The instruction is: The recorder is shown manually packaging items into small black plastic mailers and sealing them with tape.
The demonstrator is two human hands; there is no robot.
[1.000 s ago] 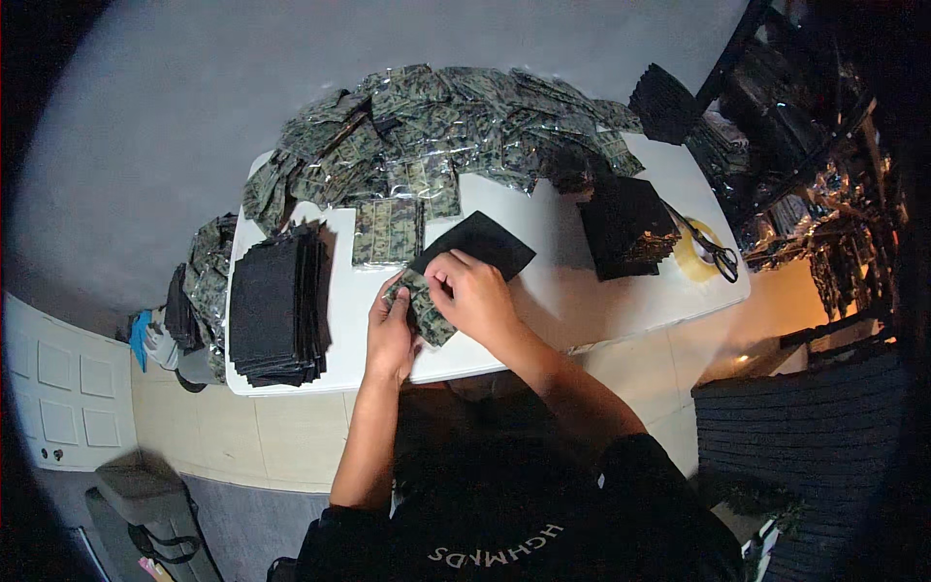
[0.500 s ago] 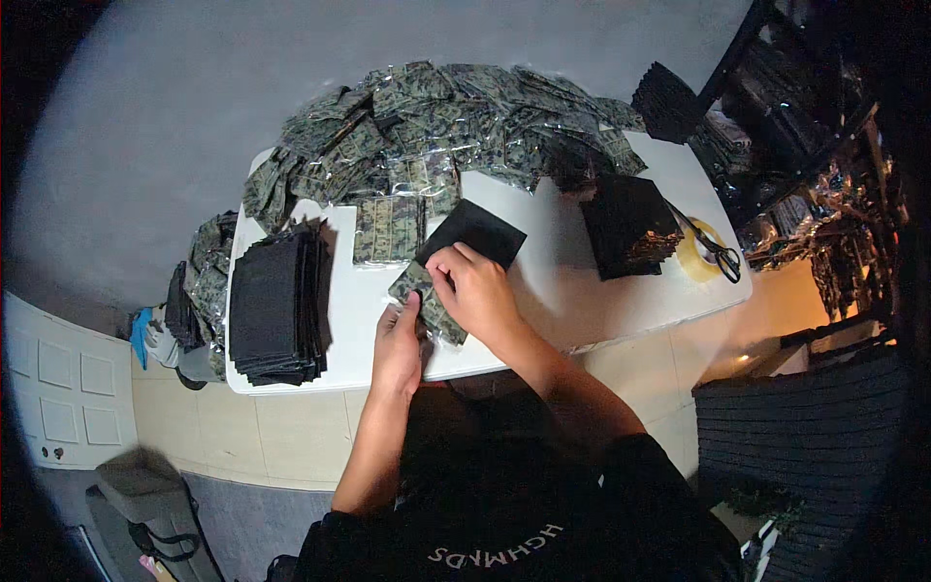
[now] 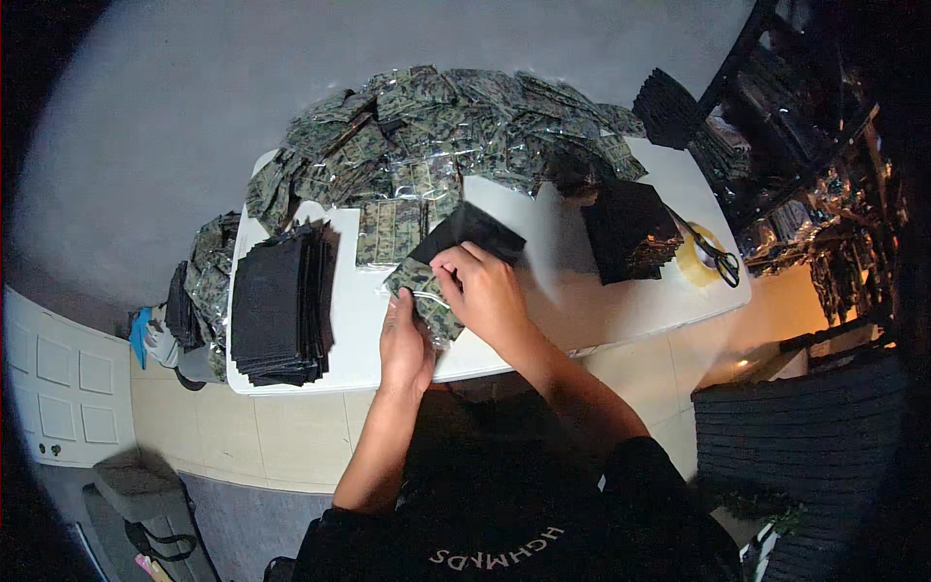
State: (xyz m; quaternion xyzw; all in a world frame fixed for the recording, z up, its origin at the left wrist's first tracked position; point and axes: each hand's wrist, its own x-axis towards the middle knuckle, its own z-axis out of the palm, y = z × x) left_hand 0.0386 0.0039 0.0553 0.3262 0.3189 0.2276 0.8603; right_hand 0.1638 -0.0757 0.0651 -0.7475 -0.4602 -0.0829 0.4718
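Observation:
Near the front middle of the white table (image 3: pixel 543 320), a folded camouflage cloth piece (image 3: pixel 411 277) in clear plastic lies tilted between my hands. My left hand (image 3: pixel 405 347) grips its near left edge, thumb on top and fingers underneath. Over the piece, my right hand (image 3: pixel 485 296) is closed with fingertips bent together where the camouflage meets a flat black piece (image 3: pixel 477 233). What those fingertips pinch, if anything, is hidden. Whether the black piece is joined to the camouflage one, I cannot tell. Just beyond lies another bagged camouflage piece (image 3: pixel 390 233).
A large heap of bagged camouflage pieces (image 3: pixel 417 131) fills the table's far side. Stacked black pieces (image 3: pixel 281 301) stand at left, more black pieces (image 3: pixel 626 228) at right. Scissors (image 3: pixel 716 254) lie over a tape roll (image 3: pixel 690 264) near the right edge. A dark shelf (image 3: pixel 786 107) rises beyond.
My left hand has shifted slightly right, its thumb now lower on the piece. More of the camouflage surface shows between my hands, with a bright shine on the plastic.

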